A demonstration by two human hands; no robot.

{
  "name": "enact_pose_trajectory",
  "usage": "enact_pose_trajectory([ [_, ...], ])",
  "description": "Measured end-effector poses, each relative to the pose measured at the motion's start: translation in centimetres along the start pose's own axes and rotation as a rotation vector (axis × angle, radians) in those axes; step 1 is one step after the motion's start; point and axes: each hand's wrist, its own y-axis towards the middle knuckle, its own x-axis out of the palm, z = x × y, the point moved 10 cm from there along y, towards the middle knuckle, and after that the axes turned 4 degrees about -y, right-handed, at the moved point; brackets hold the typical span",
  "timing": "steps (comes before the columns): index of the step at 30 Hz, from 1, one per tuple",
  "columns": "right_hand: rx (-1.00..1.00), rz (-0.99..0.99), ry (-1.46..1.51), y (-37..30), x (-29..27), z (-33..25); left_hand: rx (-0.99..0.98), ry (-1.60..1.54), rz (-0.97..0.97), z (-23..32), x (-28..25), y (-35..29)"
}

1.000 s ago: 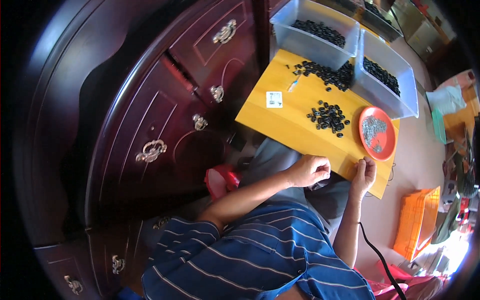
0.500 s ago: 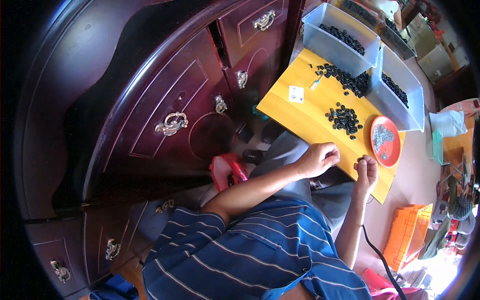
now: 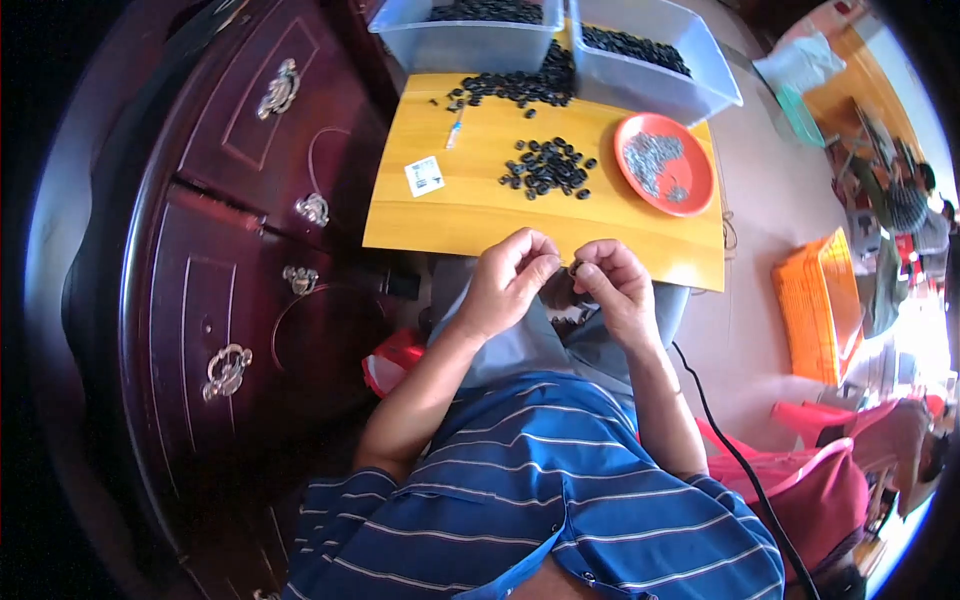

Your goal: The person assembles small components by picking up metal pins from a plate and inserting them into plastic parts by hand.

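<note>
My right hand (image 3: 622, 298) is closed, pinching a small round black part (image 3: 575, 268) between thumb and fingertips. Close beside it, my left hand (image 3: 508, 288) is also closed, thumb against forefinger. Anything in that pinch is too small to make out. Both hands are just off the near edge of a yellow wooden table (image 3: 440, 225), above my lap. A loose group of small black parts (image 3: 548, 168) lies on the tabletop beyond them. Toward the right, a red-orange plate (image 3: 697, 172) bears many tiny silvery pieces (image 3: 652, 160).
Two translucent bins (image 3: 470, 48) of black parts stand at the far side, with a spilled heap (image 3: 515, 88) before them. A white printed card (image 3: 424, 176) and a thin blue-and-white tool (image 3: 455, 130) lie left. Dark cabinets (image 3: 220, 270) flank the left; an orange crate (image 3: 815, 310) stands right.
The view has turned, so the table now lies straight ahead. My hands have come closer together, the fingertips nearly meeting at the black part.
</note>
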Motion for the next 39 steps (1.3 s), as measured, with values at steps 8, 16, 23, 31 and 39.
enact_pose_trajectory([
  [8, -0.028, -0.007, 0.057, -0.2, -0.8, -0.2, 0.017, 0.032, -0.085, 1.2, 2.3, 0.5],
  [16, -0.013, 0.013, 0.089, 0.0, -2.0, 0.7, -0.004, 0.105, -0.127, 0.9, 2.9, 1.2],
  [23, -0.010, 0.031, 0.091, 0.0, -2.5, 0.8, -0.032, 0.161, -0.153, 0.5, 3.3, 1.7],
  [31, -0.036, 0.063, 0.115, 0.0, -3.2, 0.6, 0.004, 0.250, -0.184, 1.3, 4.1, 2.0],
  [39, -0.042, 0.059, 0.097, -0.1, -3.7, 0.5, 0.026, 0.267, -0.140, 1.4, 4.1, 2.3],
])
